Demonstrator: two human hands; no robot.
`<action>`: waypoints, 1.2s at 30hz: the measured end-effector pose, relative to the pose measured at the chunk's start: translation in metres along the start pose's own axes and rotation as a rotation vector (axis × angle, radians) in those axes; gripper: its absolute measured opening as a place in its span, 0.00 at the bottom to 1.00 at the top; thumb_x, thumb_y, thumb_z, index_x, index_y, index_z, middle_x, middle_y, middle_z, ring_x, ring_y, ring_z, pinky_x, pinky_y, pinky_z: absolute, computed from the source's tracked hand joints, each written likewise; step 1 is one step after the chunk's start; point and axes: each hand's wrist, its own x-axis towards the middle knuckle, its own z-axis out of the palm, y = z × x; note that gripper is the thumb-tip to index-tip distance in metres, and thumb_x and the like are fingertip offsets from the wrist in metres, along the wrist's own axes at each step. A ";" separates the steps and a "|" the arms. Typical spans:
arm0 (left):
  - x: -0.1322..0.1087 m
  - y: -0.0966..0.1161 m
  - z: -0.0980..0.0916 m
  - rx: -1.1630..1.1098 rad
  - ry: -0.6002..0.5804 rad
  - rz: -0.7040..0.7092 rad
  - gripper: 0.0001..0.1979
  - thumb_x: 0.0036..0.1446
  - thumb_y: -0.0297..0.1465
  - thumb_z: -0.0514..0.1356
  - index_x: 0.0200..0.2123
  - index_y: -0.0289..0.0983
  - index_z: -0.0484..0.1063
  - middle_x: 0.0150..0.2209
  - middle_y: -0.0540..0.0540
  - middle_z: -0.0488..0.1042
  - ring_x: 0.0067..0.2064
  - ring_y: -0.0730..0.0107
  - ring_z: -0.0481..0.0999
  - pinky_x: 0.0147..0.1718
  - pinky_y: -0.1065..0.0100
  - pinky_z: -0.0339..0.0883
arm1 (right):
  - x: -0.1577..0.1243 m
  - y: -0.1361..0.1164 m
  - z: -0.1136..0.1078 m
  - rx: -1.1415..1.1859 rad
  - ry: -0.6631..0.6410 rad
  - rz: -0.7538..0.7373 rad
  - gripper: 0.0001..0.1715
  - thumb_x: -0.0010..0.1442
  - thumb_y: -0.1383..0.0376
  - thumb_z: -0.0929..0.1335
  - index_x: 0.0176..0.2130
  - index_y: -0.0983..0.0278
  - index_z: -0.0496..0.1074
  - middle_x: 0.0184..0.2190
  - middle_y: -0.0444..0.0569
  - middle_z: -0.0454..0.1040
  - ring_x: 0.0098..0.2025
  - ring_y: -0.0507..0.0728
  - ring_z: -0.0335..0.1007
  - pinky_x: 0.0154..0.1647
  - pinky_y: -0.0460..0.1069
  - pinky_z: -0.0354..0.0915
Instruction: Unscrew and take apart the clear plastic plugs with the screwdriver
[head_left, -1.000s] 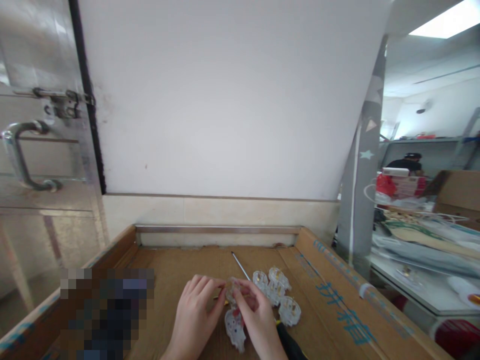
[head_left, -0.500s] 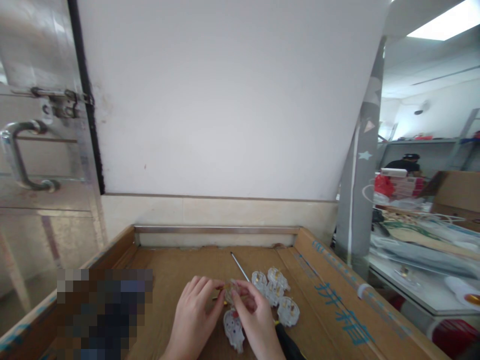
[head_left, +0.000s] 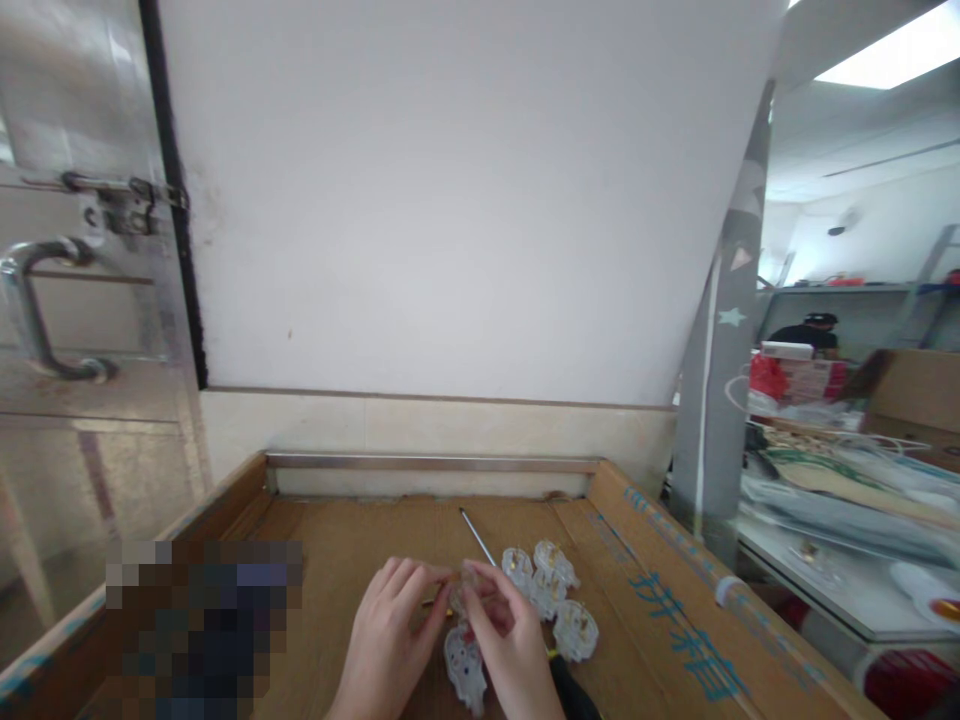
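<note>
Between the fingertips of both hands is a small clear plastic plug part [head_left: 459,598], mostly hidden by the fingers, with a glint of brass at its left side. My left hand [head_left: 396,625] pinches it from the left, and my right hand [head_left: 511,625] grips it from the right. Just below them a clear plug cover [head_left: 465,668] with holes lies on the cardboard. To the right of my right hand sit several clear plug bodies [head_left: 576,630] with brass pins. A screwdriver shaft [head_left: 478,535] points away beyond my hands; under my right wrist is a black and yellow handle [head_left: 574,688].
The cardboard-lined tray [head_left: 337,530] has raised cardboard sides, the right one [head_left: 675,600] marked in blue writing. A pixelated patch covers its left part. A white board stands behind. At right, a cluttered table [head_left: 847,590] and another person [head_left: 810,332] farther back.
Both hands stay together around the plug part, with only slight finger movement. The view has shifted a little; the loose pieces lie as before.
</note>
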 end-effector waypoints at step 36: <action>-0.007 -0.008 0.008 0.200 -0.502 -0.232 0.14 0.59 0.22 0.49 0.39 0.42 0.71 0.38 0.48 0.73 0.42 0.63 0.68 0.41 0.63 0.57 | 0.010 0.006 0.007 0.426 0.138 0.185 0.35 0.29 0.49 0.77 0.32 0.66 0.66 0.17 0.38 0.66 0.13 0.46 0.61 0.11 0.39 0.55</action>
